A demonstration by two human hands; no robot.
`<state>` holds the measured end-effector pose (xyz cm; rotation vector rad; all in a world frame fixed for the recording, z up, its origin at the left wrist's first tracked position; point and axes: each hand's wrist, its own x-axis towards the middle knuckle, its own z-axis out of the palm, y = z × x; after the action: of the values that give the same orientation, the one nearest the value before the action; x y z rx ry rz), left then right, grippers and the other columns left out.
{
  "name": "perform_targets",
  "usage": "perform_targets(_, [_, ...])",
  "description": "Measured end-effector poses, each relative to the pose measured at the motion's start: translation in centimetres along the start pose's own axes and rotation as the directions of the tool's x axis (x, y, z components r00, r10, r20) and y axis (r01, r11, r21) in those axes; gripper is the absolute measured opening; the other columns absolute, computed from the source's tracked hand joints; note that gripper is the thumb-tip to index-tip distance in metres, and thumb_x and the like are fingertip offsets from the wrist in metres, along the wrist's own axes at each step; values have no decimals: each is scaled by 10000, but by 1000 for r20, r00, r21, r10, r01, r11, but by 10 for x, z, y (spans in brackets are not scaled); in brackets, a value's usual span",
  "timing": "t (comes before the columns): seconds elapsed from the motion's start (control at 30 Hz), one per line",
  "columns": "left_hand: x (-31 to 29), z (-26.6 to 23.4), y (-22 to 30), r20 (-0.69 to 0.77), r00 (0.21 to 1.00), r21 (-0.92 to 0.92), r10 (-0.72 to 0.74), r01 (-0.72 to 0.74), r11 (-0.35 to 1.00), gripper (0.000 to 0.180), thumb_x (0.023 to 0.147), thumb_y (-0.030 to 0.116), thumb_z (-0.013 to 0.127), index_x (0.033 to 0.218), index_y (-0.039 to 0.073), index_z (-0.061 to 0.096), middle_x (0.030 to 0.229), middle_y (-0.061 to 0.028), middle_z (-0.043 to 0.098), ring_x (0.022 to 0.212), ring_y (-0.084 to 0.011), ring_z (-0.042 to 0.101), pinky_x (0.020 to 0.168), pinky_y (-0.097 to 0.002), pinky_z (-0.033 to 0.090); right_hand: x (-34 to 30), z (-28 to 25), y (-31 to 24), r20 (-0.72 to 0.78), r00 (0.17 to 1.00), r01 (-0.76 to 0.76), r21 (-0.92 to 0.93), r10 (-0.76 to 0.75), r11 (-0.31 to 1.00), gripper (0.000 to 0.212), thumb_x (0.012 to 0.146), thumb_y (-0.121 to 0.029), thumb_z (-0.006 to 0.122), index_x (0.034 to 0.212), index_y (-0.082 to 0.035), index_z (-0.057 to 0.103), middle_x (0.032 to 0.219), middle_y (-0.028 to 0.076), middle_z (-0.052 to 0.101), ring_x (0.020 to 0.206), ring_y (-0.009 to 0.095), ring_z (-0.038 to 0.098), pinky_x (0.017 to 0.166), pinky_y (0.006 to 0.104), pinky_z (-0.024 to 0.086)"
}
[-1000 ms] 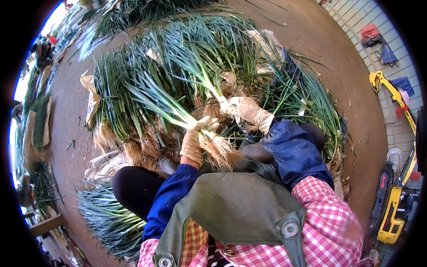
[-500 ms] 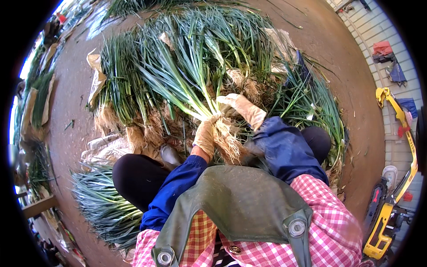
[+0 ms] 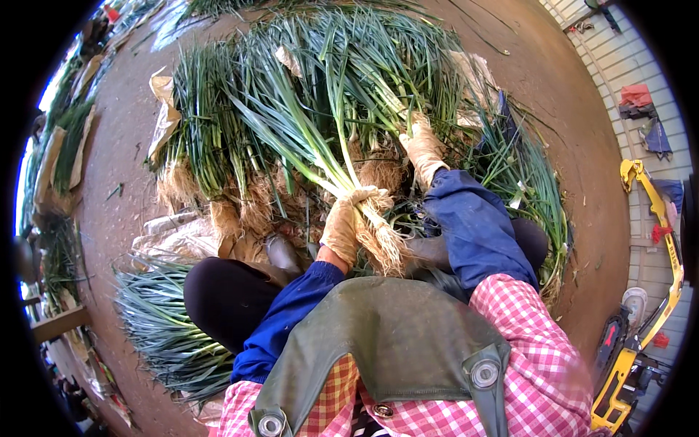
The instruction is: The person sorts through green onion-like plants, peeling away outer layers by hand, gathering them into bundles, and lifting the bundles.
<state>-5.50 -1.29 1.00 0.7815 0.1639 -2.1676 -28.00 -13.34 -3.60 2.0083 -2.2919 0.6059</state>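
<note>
My left hand [image 3: 341, 227], in a tan work glove, is closed round the lower stems of a bunch of green onions [image 3: 320, 164]. The bunch's pale roots [image 3: 381, 244] hang below the fist, and its leaves fan up and to the left. Farther right, my gloved right hand [image 3: 423, 148] is closed on the white stem ends of more green onions [image 3: 389, 100] at the pile's near edge. How many stems it holds is hidden. The large pile of green onions [image 3: 204, 109] lies spread in front of me, roots toward me.
Another heap of green onions [image 3: 171, 328] lies by my left knee, and loose ones [image 3: 542, 197] lie on the right. Brown paper sheets [image 3: 164, 116] stick out beside the pile. A yellow toy excavator [image 3: 659, 211] stands at the far right on pale tiles [image 3: 604, 51].
My right hand has left the bunch in my left hand and moved up and right to the pile's stems. My left hand keeps its hold, almost in place.
</note>
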Motion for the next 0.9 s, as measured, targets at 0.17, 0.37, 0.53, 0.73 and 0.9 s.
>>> perform_targets(0.17, [-13, -7, 6, -77, 997, 5, 24, -23, 1000, 153, 828, 19, 597, 958, -60, 577, 855, -180, 665, 711, -277, 667, 643, -336, 575, -7, -29, -94, 123, 980, -196, 480, 155, 855, 268, 882, -344, 617, 964, -89, 630, 819, 101, 650, 741, 222, 616, 660, 382, 501])
perform_targets(0.37, [-1, 4, -14, -69, 997, 98, 26, -19, 995, 125, 816, 51, 619, 923, -13, 599, 717, -98, 642, 567, -229, 626, 534, -317, 541, 19, 40, -91, 661, 747, -512, 645, -77, 567, 358, 842, -319, 659, 999, 1, 685, 856, 105, 718, 724, 217, 649, 724, 315, 496])
perform_targets(0.53, [-5, -11, -5, -64, 998, 87, 17, -12, 996, 122, 840, 52, 564, 923, -36, 580, 720, -123, 626, 551, -244, 602, 541, -339, 544, 3, 46, -97, 476, 879, -212, 357, 18, 910, 249, 892, -317, 577, 933, -98, 687, 907, 82, 698, 821, 243, 627, 755, 313, 480])
perform_targets(0.73, [-9, -21, -3, -5, 1000, 1, 4, -4, 1000, 203, 845, 67, 559, 1016, -40, 578, 736, -117, 631, 578, -252, 612, 495, -329, 531, -12, 23, -103, 764, 644, -737, 610, 28, 291, 234, 920, -322, 577, 972, -114, 671, 942, 28, 678, 836, 152, 638, 689, 327, 508])
perform_targets(0.9, [2, -11, -17, -46, 999, 12, -25, 25, 1000, 110, 842, 64, 560, 918, -15, 565, 693, -118, 617, 526, -254, 599, 495, -353, 533, 22, 34, -107, 656, 750, -577, 711, -84, 402, 237, 866, -227, 663, 977, -18, 674, 919, 68, 691, 825, 173, 631, 777, 302, 489])
